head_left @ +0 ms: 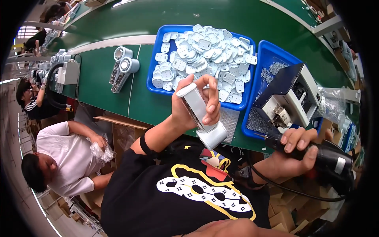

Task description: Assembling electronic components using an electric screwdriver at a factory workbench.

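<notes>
My left hand (202, 98) is wrapped round the handle of a pale grey handheld fan (214, 136), holding it tilted in front of the blue tray, round head downward. A dark gap runs along the handle's side. My right hand (298, 148) grips a black corded electric screwdriver (329, 158). Its thin bit (258, 135) points left, apart from the fan, near the front edge of the right-hand tray. Two more handheld fans (128, 65) lie on the green table to the left, their handles open with inner parts showing.
A blue tray (151, 75) holds a heap of pale plastic plates (205, 43). Beside it, another blue tray (265, 46) carries loose screws (256, 120) and a screw feeder (296, 94). At the left, a person in a white shirt (65, 158) holds clear plastic. The screwdriver's cable (292, 191) loops below my right arm.
</notes>
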`<state>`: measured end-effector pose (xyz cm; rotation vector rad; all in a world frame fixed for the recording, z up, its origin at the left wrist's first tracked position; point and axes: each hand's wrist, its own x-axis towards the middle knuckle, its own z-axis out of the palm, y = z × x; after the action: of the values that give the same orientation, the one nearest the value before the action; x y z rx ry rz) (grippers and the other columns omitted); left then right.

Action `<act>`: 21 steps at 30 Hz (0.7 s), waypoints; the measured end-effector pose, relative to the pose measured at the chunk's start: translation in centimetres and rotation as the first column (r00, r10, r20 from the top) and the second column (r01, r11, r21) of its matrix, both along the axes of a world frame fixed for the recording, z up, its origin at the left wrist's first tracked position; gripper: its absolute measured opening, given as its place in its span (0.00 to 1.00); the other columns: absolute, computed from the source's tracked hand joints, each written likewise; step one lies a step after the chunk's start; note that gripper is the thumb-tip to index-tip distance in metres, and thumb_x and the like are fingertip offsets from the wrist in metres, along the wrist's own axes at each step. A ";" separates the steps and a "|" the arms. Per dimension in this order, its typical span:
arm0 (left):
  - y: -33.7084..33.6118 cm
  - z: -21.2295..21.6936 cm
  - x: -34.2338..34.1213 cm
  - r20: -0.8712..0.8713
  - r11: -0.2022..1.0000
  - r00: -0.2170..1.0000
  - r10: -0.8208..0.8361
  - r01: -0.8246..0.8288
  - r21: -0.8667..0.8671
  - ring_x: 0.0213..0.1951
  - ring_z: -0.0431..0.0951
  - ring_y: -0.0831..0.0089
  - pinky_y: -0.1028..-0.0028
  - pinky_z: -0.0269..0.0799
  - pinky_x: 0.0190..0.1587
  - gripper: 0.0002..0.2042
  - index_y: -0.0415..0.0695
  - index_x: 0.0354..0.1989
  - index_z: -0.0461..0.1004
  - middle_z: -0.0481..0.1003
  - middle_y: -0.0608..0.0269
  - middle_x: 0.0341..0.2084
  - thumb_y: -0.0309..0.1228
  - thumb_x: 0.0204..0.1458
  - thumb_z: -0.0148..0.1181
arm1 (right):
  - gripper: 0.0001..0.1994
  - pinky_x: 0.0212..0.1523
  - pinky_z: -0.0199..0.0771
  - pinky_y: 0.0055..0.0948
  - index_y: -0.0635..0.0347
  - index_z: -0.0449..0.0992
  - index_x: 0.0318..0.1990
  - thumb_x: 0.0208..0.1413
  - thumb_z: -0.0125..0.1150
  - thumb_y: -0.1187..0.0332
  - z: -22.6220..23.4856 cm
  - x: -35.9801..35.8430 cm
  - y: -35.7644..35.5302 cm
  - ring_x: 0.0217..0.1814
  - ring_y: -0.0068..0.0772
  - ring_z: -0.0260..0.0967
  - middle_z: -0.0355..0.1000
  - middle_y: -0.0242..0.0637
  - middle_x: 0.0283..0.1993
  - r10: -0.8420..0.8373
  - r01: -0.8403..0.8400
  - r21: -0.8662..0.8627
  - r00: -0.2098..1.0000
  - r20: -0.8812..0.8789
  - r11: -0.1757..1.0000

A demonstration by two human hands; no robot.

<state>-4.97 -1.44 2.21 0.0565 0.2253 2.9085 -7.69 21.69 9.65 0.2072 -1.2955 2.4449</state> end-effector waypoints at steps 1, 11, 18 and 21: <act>-1.1 0.7 -1.1 -0.014 0.996 1.000 0.002 -0.003 -0.092 0.16 0.71 0.68 0.66 0.67 0.24 0.29 0.40 0.43 0.69 0.74 0.55 0.18 0.57 0.66 0.33 | 0.25 0.25 0.66 0.27 0.63 0.62 0.60 0.56 0.60 0.67 -0.7 -0.2 -0.5 0.19 0.24 0.60 0.62 0.32 0.25 0.010 -0.008 -0.022 0.997 0.077 1.000; -17.0 3.5 -26.8 -0.236 -0.869 0.874 -0.425 -0.467 -0.164 0.34 0.80 0.48 0.53 0.75 0.32 0.14 0.43 0.42 0.76 0.78 0.53 0.31 0.41 0.57 0.60 | 0.29 0.22 0.71 0.26 0.63 0.59 0.65 0.57 0.61 0.78 -4.5 -1.3 -5.4 0.19 0.23 0.67 0.69 0.33 0.28 0.113 -0.334 0.417 0.875 0.471 0.845; -23.7 -7.0 -30.0 -0.221 -0.898 0.874 -0.433 -0.398 0.187 0.51 0.78 0.55 0.60 0.71 0.55 0.22 0.57 0.54 0.75 0.78 0.55 0.43 0.56 0.65 0.43 | 0.30 0.32 0.77 0.33 0.62 0.63 0.59 0.49 0.71 0.74 -8.4 -5.9 -10.3 0.30 0.35 0.78 0.78 0.43 0.34 -0.022 -0.323 0.873 0.934 0.355 0.366; -21.0 -2.1 -24.3 -0.634 -0.902 0.670 -0.386 -0.420 0.105 0.56 0.74 0.55 0.57 0.67 0.59 0.25 0.55 0.60 0.70 0.72 0.52 0.54 0.56 0.63 0.49 | 0.31 0.38 0.79 0.37 0.63 0.63 0.58 0.47 0.73 0.73 -8.3 -7.2 -11.1 0.36 0.44 0.81 0.79 0.48 0.36 -0.037 -0.296 0.928 0.949 0.312 0.228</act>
<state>-29.24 -22.44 0.09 -0.2366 -2.4481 0.0302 -14.86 10.62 1.38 0.2915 -2.9200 1.3246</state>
